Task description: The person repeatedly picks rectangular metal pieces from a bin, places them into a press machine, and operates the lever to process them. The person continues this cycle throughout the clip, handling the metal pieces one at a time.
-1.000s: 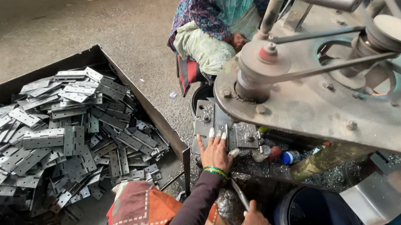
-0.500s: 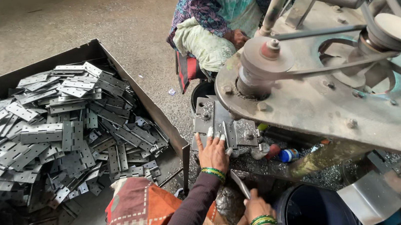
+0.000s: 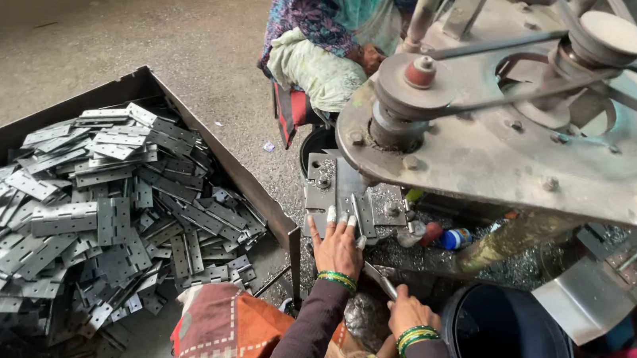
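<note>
The hinge plate (image 3: 361, 216) lies flat on the machine bed (image 3: 320, 195), just under the near edge of the big steel press (image 3: 507, 149). It looks stiff, thin and sharp-edged, likely light; take it by its long edges. Your left hand (image 3: 336, 247) rests on it with fingers spread, pressing rather than gripping. Your right hand (image 3: 408, 313), nearer, is closed around a thin metal rod (image 3: 380, 280). Far left, a tray (image 3: 193, 129) holds heaped hinges (image 3: 83, 214).
</note>
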